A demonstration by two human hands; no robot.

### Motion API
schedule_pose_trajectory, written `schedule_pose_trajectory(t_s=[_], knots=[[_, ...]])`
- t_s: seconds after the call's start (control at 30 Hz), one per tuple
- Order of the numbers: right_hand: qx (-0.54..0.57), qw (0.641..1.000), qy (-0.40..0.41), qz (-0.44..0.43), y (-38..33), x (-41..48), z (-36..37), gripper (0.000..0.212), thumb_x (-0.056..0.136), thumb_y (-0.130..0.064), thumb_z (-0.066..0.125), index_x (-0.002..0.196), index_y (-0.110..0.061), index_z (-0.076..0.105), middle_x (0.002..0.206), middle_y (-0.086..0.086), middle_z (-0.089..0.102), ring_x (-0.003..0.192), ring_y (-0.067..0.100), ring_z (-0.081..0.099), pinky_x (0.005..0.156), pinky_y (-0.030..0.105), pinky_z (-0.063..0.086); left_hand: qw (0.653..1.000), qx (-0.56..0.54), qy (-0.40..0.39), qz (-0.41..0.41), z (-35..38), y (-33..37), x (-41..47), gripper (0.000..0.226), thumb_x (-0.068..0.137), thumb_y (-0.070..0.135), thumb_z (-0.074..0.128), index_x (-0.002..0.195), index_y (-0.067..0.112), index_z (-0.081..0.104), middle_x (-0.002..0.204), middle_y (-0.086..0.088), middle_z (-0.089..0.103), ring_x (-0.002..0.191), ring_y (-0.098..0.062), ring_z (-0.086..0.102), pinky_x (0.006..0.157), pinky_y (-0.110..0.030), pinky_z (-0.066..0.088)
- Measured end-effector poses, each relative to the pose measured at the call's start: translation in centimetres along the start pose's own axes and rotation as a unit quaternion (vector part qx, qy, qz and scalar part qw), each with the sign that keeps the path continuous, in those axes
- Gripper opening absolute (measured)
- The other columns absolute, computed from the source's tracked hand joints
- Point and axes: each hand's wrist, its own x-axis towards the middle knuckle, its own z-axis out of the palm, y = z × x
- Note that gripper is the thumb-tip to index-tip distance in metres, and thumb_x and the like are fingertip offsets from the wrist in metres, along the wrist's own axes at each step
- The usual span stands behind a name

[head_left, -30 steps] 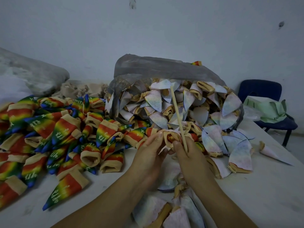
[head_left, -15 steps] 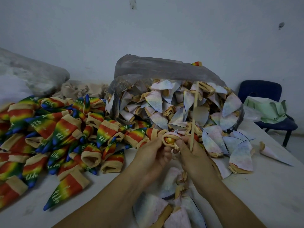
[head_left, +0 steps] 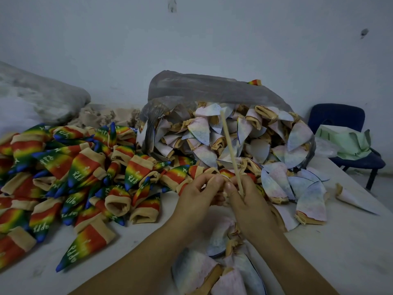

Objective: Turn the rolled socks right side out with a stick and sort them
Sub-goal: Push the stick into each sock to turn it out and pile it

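Observation:
My left hand [head_left: 198,193] and my right hand [head_left: 247,201] meet over the table, both pinching one rolled sock [head_left: 225,174] with a tan cuff and rainbow inside. A thin wooden stick [head_left: 230,150] is gripped in my right hand too; it rises and leans left over the sock. A heap of rainbow socks [head_left: 70,173], turned right side out, covers the left of the table. Pale inside-out socks [head_left: 234,141] spill from a clear plastic bag [head_left: 208,86] behind my hands. More pale socks [head_left: 214,271] lie under my wrists.
A white table [head_left: 340,252] carries everything. A dark blue chair [head_left: 344,133] with green paper bags [head_left: 348,141] stands at the right, past the table edge. A grey sack [head_left: 36,96] and beige cloth [head_left: 106,113] lie against the wall at back left.
The stick has swung from tilting right to leaning left. My hands have drawn closer together, and the sock's open cuff is now mostly covered by my fingers.

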Motion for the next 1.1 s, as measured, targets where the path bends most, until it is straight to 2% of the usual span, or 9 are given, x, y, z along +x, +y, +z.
schedule_pose_trajectory(t_s=[0.13,0.23,0.33,0.53,0.77,0.87,0.93,1.0,1.1], knots=[[0.026,0.999,0.015,-0.012,-0.19,-0.01,0.29,0.003,0.092,-0.041,0.049,0.09,-0.038,0.048,0.078,-0.012,0.06,0.073,-0.001,0.059,0.068,0.025,0.048,0.988,-0.141,0.007,-0.058,0.24,0.23,0.19,0.023,0.09,0.027,0.062,0.095,0.006,0.07,0.09,-0.011,0.067,0.073,-0.013,0.063,0.068,-0.021,0.053],[0.062,0.998,0.025,0.0,-0.4,-0.08,0.25,0.02,0.081,-0.055,0.047,0.093,-0.038,0.049,0.084,-0.015,0.062,0.078,0.0,0.061,0.07,0.024,0.048,0.978,-0.197,0.002,-0.066,0.31,0.46,0.2,0.021,0.088,0.028,0.061,0.083,0.015,0.077,0.091,-0.007,0.073,0.083,-0.015,0.069,0.072,-0.022,0.056],[0.083,0.996,0.018,0.006,-0.53,-0.19,0.21,0.029,0.077,-0.059,0.052,0.097,-0.039,0.05,0.09,-0.025,0.061,0.085,-0.005,0.061,0.071,0.015,0.048,0.972,-0.224,0.001,-0.068,0.39,0.45,0.03,0.029,0.098,0.025,0.053,0.099,0.006,0.075,0.105,-0.014,0.073,0.101,-0.022,0.07,0.082,-0.025,0.057],[0.06,0.998,0.035,-0.012,-0.21,0.11,0.14,0.012,0.092,-0.031,0.055,0.096,-0.042,0.054,0.105,-0.012,0.061,0.092,-0.009,0.057,0.074,0.009,0.045,0.959,-0.272,-0.006,-0.082,0.47,0.43,0.01,0.029,0.089,0.028,0.058,0.095,0.008,0.079,0.107,-0.013,0.074,0.102,-0.019,0.07,0.082,-0.024,0.057],[-0.035,0.997,0.068,-0.032,-0.11,-0.1,0.47,0.026,0.099,-0.028,0.043,0.073,-0.029,0.048,0.074,-0.001,0.053,0.068,0.008,0.049,0.056,0.012,0.037,0.977,-0.192,-0.02,-0.095,0.37,0.22,-0.04,0.028,0.084,0.042,0.06,0.091,0.026,0.081,0.108,-0.002,0.075,0.105,-0.009,0.068,0.092,-0.029,0.044],[0.098,0.992,0.053,0.062,-0.03,0.19,0.36,0.021,0.099,-0.031,0.043,0.094,-0.02,0.06,0.087,0.004,0.063,0.069,0.005,0.057,0.055,0.009,0.043,0.987,-0.138,0.007,-0.087,0.55,0.25,-0.09,0.029,0.091,0.042,0.057,0.093,0.025,0.08,0.106,0.003,0.075,0.104,-0.005,0.067,0.091,-0.03,0.04],[0.195,0.97,0.034,0.142,-0.1,0.37,0.34,0.024,0.099,-0.033,0.044,0.103,-0.017,0.06,0.072,-0.003,0.064,0.057,0.006,0.056,0.05,0.017,0.047,0.995,-0.067,0.047,-0.063,0.53,0.27,-0.11,0.031,0.091,0.046,0.056,0.099,0.024,0.077,0.106,0.006,0.075,0.105,-0.006,0.064,0.087,-0.027,0.042],[0.294,0.941,0.022,0.169,-0.32,0.45,0.21,0.021,0.099,-0.03,0.044,0.098,-0.015,0.058,0.044,-0.009,0.042,0.037,0.003,0.038,0.039,0.015,0.036,0.997,0.021,0.073,-0.003,0.29,0.38,-0.11,0.031,0.084,0.052,0.055,0.091,0.03,0.075,0.088,0.015,0.072,0.083,0.003,0.062,0.073,-0.015,0.043],[0.371,0.913,0.009,0.17,-0.39,0.42,-0.17,0.016,0.099,-0.026,0.044,0.091,-0.014,0.052,0.043,-0.008,0.026,0.036,0.004,0.022,0.036,0.016,0.028,0.993,0.091,0.073,0.033,-0.07,0.5,0.03,0.033,0.086,0.051,0.055,0.059,0.032,0.062,0.052,0.011,0.05,0.051,-0.001,0.045,0.055,-0.013,0.037]])
